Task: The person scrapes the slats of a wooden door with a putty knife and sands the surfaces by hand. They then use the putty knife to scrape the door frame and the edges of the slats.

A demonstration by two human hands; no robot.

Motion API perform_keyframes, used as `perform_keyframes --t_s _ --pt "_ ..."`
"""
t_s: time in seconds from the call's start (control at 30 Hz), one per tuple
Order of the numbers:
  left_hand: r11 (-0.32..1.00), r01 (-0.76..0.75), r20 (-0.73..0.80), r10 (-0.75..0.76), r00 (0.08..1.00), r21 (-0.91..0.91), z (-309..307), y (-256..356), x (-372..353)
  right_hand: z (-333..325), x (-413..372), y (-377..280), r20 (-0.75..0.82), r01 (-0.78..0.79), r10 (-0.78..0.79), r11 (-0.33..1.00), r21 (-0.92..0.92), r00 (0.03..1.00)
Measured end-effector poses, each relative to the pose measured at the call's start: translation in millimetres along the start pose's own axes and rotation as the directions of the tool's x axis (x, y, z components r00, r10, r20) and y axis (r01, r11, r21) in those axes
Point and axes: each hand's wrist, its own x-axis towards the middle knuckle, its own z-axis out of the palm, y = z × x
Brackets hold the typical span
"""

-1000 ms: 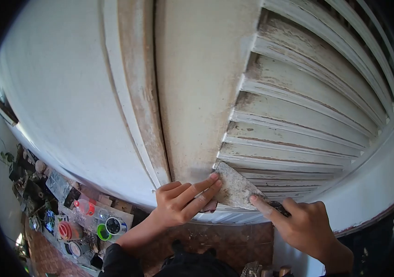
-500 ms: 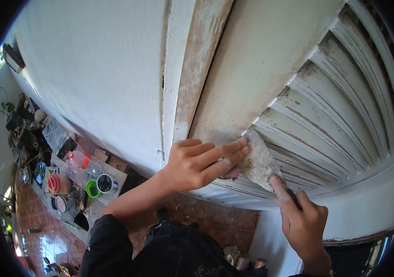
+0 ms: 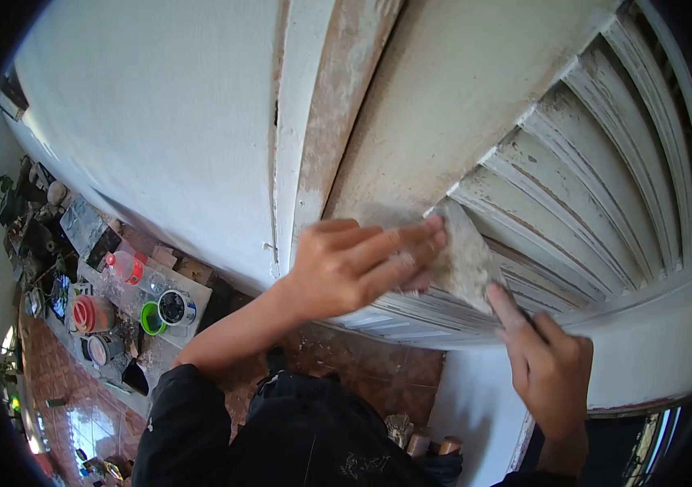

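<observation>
My right hand (image 3: 553, 365) is closed around the handle of a putty knife (image 3: 468, 264), index finger stretched along the wide blade. The blade is smeared with whitish paste and lies against the louvred door (image 3: 557, 235), where the slats meet the flat upright. My left hand (image 3: 350, 268) has its fingers together and bent, with whitish smears on them. Its fingertips touch the upper edge of the blade. A small pinkish piece (image 3: 417, 284) shows under these fingers; blur hides what it is.
A white panel (image 3: 159, 122) stands to the left of a worn wooden edge strip (image 3: 338, 114). At lower left a cluttered surface holds a red-capped bottle (image 3: 124, 266), a red-lidded jar (image 3: 92, 313), a green lid (image 3: 151, 318) and a paint tub (image 3: 176, 308). Reddish tiles (image 3: 362, 365) cover the floor.
My right hand and the putty knife have shifted slightly right and up. The left hand has moved a little upward and is now blurred. The view has shifted slightly too.
</observation>
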Motion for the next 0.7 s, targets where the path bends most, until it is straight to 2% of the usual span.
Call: perform_keyframes --t_s 0.07,0.13,0.23,0.33,0.43,0.5,0.6,0.7 --pt "0.999 0.01 -0.034 -0.011 0.999 -0.03 2.5 2.0 0.3 3.8 4.3 4.4 -0.025 0.027 -0.027 0.999 -0.018 0.999" --pt "1.0 0.012 -0.002 -0.012 1.0 -0.012 0.7 5.2 -0.5 0.0 0.1 3.0 -0.034 0.019 -0.019 1.0 -0.023 0.999" --pt "0.999 0.033 -0.022 -0.033 0.999 -0.012 2.3 2.2 1.0 -6.7 3.7 4.3 0.011 0.028 -0.028 0.999 -0.033 1.0" --pt "0.999 0.041 -0.046 -0.042 0.998 -0.027 3.6 4.7 -2.5 -2.3 3.6 3.0 -0.074 0.049 -0.051 0.998 -0.026 0.996" --pt "0.999 0.046 -0.047 -0.046 0.998 -0.004 0.2 3.5 -5.6 -5.2 2.8 -1.9 0.007 0.076 -0.076 0.991 -0.113 0.997" --pt "0.999 0.044 -0.046 -0.045 0.998 -0.015 -1.4 7.4 -8.8 2.2 0.9 -1.6 0.002 0.086 -0.086 0.988 -0.128 0.996" --pt "0.999 0.045 -0.018 -0.045 0.999 -0.004 -6.0 9.7 -10.8 0.2 -3.7 1.3 -0.01 0.11 -0.113 0.986 -0.127 0.994" --pt "0.998 0.034 0.085 -0.029 0.996 -0.059 -15.2 18.7 -29.2 1.4 -8.1 7.0 0.022 0.146 -0.145 0.987 -0.069 0.989"
